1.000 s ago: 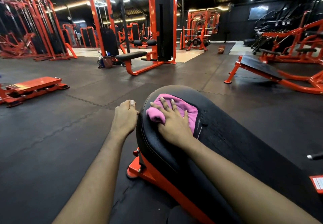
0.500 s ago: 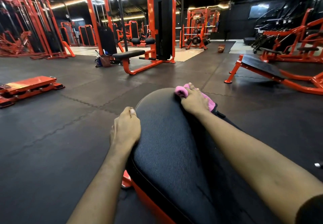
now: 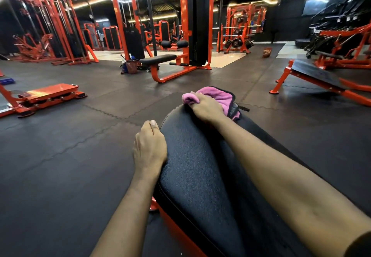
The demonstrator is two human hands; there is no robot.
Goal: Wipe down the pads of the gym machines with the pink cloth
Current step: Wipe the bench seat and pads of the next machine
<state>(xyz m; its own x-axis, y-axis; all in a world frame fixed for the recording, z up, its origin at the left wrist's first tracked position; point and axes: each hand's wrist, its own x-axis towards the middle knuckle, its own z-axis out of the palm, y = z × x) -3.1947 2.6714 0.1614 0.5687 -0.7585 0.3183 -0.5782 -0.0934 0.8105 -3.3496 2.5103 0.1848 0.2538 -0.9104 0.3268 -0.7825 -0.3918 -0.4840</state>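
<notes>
Cloth under right hand on pad

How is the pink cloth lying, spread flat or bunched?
Bunched: the pink cloth is gathered under the right hand, draped over the far end of the black pad.

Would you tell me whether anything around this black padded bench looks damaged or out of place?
The black padded bench looks intact. Only a brown object lies loose on the far floor, away from any machine.

One cloth, one pad, two hands
</notes>
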